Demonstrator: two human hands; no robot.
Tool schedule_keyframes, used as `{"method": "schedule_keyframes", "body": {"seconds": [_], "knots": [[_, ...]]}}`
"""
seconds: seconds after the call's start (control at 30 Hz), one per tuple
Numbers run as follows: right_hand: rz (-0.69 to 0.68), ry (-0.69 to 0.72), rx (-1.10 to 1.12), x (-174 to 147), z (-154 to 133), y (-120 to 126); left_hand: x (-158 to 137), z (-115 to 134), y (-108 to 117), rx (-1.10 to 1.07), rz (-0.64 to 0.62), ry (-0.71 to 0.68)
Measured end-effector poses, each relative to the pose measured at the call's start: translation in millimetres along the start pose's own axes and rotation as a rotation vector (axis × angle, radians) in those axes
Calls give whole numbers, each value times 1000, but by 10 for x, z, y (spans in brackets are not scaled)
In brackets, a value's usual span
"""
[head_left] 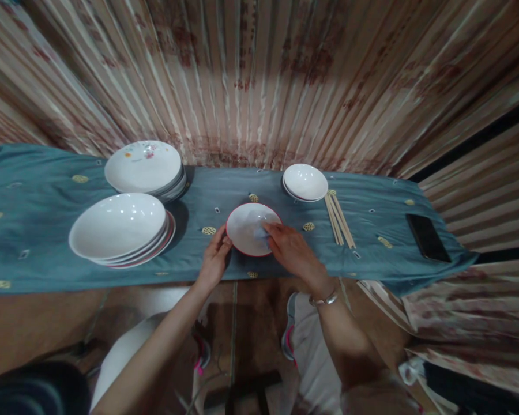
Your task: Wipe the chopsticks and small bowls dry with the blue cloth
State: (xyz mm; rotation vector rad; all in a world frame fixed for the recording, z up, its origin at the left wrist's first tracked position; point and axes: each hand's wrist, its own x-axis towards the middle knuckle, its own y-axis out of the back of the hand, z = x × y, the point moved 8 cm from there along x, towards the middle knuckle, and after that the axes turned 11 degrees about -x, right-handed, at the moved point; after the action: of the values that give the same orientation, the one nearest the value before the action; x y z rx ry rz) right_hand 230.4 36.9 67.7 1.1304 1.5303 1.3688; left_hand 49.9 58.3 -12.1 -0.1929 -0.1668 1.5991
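Note:
A white bowl with a red rim (242, 230) stands on the cloth-covered table in front of me. My left hand (216, 253) grips its left side, with the thumb near the rim. Over the right side of the bowl, my right hand (292, 248) reaches in with closed fingers. They press a pale, bluish-white cloth (260, 230) against the inside; it is blurred and partly hidden by the fingers. A bracelet circles my right wrist.
Stacked white bowls (116, 225) stand at the front left, with floral-patterned plates (142, 167) behind them. Small white bowls (305, 181) are stacked at the back right, beside several wooden chopsticks (339, 219). A black phone (427, 237) lies near the right end. Curtains (251, 86) hang behind the table.

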Motion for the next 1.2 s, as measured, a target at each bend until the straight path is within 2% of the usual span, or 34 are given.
{"method": "schedule_keyframes", "body": {"seconds": [0.2, 0.4, 0.57, 0.83, 1.0, 1.2], "knots": [[-18, 29, 176, 51, -125, -69, -53, -81, -48, -100, -39, 178], [55, 171, 406, 215, -371, -153, -55, -103, -113, -264, -69, 240], [122, 228, 464, 320, -436, -217, -61, -131, -121, -281, -81, 250], [192, 204, 365, 497, -479, -282, -31, -194, -40, -231, -39, 189], [268, 120, 204, 609, -284, -267, -23, -150, -40, -187, -55, 199], [266, 27, 33, 576, -91, -198, -20, -114, -62, -207, -59, 195]]}}
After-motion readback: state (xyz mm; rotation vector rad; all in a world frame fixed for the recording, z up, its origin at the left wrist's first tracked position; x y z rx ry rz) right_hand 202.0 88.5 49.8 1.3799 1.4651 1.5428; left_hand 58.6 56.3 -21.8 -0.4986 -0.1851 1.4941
